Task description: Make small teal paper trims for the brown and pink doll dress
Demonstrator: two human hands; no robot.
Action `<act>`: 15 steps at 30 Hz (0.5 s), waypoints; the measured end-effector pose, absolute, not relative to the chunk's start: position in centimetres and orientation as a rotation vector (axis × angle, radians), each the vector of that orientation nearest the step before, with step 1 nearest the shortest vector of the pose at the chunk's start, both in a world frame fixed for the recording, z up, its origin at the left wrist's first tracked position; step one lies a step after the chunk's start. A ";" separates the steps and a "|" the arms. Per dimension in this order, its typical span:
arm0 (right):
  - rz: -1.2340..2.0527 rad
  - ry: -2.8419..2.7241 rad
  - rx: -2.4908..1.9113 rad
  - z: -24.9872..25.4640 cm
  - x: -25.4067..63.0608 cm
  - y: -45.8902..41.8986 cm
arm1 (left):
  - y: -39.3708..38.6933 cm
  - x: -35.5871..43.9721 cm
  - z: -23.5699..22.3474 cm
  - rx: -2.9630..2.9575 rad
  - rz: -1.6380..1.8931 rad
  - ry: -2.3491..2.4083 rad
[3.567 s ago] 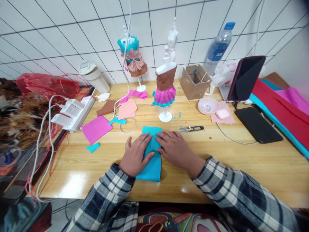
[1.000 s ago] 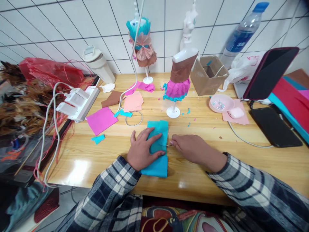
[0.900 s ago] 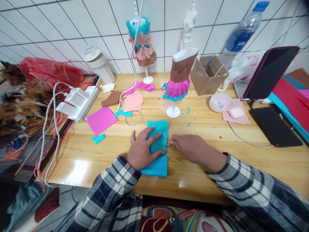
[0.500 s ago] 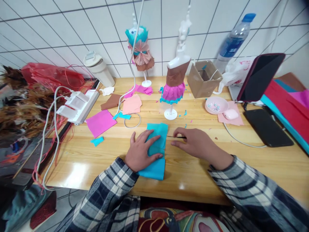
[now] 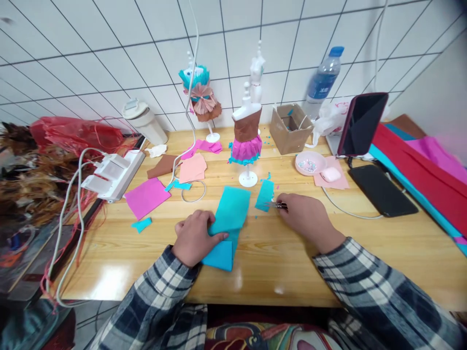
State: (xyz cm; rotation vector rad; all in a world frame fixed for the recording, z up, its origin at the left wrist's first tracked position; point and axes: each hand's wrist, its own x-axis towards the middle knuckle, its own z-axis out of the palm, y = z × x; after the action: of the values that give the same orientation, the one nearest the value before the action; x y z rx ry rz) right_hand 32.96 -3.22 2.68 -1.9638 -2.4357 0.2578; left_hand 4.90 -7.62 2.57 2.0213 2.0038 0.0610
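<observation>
Mannequin (image 5: pixel 247 141) just beyond turquoise paper (image 5: pixel 232 209)

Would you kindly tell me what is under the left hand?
The left hand has its thumb over the folded blue paper; table shows beside the hand. Whatever its palm covers is hidden.

A: What do we see at the hands?

B: Our left hand (image 5: pixel 195 238) lies at the left edge of the folded turquoise sheet (image 5: pixel 232 206), thumb on top. Our right hand (image 5: pixel 306 216) grips small metal snips (image 5: pixel 281 205); their blades overlap a turquoise strip (image 5: pixel 264 193), which lies apart, right of the sheet.

A: And beyond?

B: We note a dress form (image 5: pixel 247 129) clothed in brown and magenta, upright on a round white base (image 5: pixel 248 180). To its right stand an open cardboard box (image 5: pixel 290 141) and, nearer us, a pink bowl (image 5: pixel 311 173) of small beads (image 5: pixel 308 166).
</observation>
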 end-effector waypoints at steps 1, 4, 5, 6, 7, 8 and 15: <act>0.265 -2.383 -1.991 2.8 32.8 -3.2 | -7.2 4.8 2.7 2.007 0.046 1.952; 0.453 -2.230 -1.947 2.9 31.5 -2.9 | -5.7 4.7 3.0 1.922 0.129 1.778; 0.582 -2.208 -1.892 2.9 31.1 -2.7 | -5.2 4.7 3.2 1.860 0.194 1.700; 0.740 -2.215 -1.824 2.9 30.6 -2.6 | -4.7 4.8 3.4 1.780 0.260 1.610; 0.913 -2.233 -1.755 2.9 30.3 -2.4 | -4.2 4.9 3.6 1.694 0.321 1.507; 1.079 -2.218 -1.687 2.8 30.1 -2.2 | -3.7 5.1 3.9 1.613 0.371 1.401; 1.848 -1.491 -1.296 0.8 30.0 -1.9 | -1.3 6.1 3.3 1.317 0.405 0.909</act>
State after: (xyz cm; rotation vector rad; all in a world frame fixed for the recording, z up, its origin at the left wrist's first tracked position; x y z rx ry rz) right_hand 30.02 -1.86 0.81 -1.2959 -1.4907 1.8485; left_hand 6.11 -1.33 3.28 1.3173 0.9089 0.4047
